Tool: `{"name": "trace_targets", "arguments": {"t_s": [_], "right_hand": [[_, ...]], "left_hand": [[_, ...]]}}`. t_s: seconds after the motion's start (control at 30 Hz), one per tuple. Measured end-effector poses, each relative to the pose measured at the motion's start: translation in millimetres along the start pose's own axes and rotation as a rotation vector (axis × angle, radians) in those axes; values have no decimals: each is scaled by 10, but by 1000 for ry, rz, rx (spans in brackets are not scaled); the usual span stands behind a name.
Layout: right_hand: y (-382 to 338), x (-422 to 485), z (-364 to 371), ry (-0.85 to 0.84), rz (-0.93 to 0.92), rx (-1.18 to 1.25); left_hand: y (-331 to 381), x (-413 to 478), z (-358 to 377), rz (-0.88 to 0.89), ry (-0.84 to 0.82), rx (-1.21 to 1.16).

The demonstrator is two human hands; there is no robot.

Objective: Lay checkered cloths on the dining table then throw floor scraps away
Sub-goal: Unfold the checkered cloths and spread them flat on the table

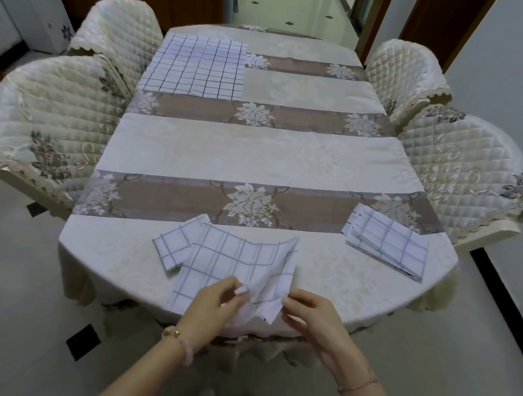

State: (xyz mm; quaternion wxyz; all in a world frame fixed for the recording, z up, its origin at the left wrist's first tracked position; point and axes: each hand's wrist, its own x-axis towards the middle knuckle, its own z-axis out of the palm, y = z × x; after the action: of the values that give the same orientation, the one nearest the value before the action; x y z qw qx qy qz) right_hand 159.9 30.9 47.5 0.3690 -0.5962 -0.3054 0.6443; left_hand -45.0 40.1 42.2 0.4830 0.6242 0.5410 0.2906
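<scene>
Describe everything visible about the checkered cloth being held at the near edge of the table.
The held checkered cloth is white, thin-looking fabric with a blue-grey grid. It lies partly unfolded and rumpled on the tablecloth at the table's near edge. Its near right corner is lifted and creased, pinched between the left hand and right hand. Its far left corner overlaps a small folded checkered cloth.

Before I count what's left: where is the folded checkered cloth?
In the head view, the folded checkered cloth lies on the table's near right edge, right of both hands.
</scene>
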Motion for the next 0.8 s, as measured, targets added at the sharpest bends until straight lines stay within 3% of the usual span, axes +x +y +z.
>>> {"name": "trace_targets", "arguments": {"t_s": [0.23, 0.37, 0.47, 0.63, 0.8], "right_hand": [[-356, 107, -378, 104, -53, 151], [-521, 192, -555, 171, -138, 104], [-650, 274, -609, 232, -168, -75], [-756, 529, -582, 276, -178, -171], [-724, 879, -637, 317, -94, -192]], "left_hand": [[168, 220, -664, -91, 327, -392], [177, 300, -972, -46, 420, -235], [138, 433, -1083, -69, 474, -192], [-13, 659, -1076, -219, 419, -222], [-261, 586, -958, -455, 183, -282]]}}
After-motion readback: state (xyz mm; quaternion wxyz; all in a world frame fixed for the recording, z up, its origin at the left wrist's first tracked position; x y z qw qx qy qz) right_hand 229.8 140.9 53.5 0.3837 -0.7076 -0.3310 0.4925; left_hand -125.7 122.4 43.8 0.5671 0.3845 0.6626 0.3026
